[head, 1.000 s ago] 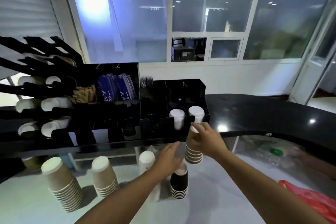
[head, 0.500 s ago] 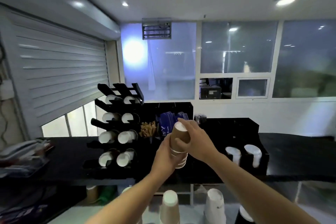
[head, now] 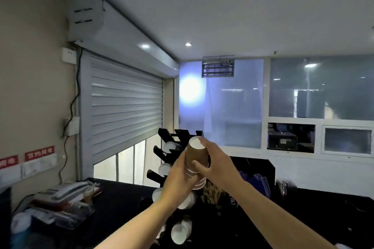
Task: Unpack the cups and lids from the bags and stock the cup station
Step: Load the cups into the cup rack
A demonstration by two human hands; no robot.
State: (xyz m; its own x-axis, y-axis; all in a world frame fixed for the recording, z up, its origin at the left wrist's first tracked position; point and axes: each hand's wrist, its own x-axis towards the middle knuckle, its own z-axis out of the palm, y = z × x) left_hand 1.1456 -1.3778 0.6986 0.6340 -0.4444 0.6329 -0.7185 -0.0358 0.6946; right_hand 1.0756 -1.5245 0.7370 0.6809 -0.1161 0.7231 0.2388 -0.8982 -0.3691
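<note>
A person holds a stack of brown paper cups (head: 196,157) upside down in the air, at chest height, in front of a black cup rack (head: 164,148) that stands on a dark counter (head: 121,198). The right hand (head: 217,166) grips the top cup, its fingers curled over the white base and its thumb across the front. The left hand (head: 178,181) is wrapped round the lower cups of the stack from the left side. White cups (head: 180,230) lie in the rack's slots, mouths outward. Brown stir sticks (head: 212,194) sit just right of the rack. A grey roller shutter (head: 125,115), partly raised, covers the window on the left.
</note>
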